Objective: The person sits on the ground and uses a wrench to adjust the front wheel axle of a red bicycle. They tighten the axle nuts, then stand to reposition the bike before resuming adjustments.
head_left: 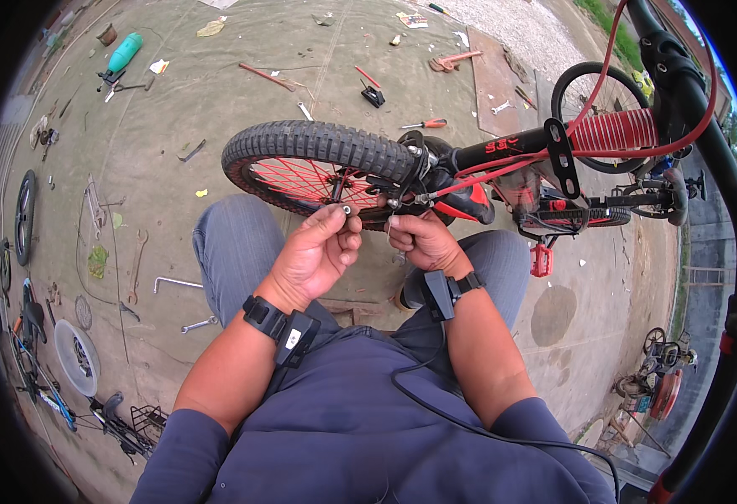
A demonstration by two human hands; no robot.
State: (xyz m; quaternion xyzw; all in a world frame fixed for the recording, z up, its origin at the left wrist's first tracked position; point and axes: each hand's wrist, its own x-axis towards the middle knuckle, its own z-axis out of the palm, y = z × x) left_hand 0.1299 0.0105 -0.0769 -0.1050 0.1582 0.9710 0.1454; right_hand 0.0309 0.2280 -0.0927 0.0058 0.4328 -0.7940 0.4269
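My left hand (pixel 314 252) pinches a small metal nut (pixel 347 210) between thumb and forefinger, its other fingers curled. Close to its right, my right hand (pixel 426 241) is closed, thumb against forefinger; a thin pale piece shows at the fingertips, too small to make out. Just beyond both hands is the bicycle's front wheel, with a knobbly black tyre (pixel 318 139) and red spokes (pixel 297 181). The rim brake (pixel 419 168) sits beside the tyre, right above my right hand. From there the black and red frame (pixel 503 149) runs off to the right.
Handlebars (pixel 679 67) and a red cable (pixel 608 50) arch over the right side. On the ground lie a screwdriver (pixel 425 124), a pipe wrench (pixel 455 60), a spanner (pixel 138 267) and a teal bottle (pixel 125 52). A white tub (pixel 77 357) and other bicycles stand at the left.
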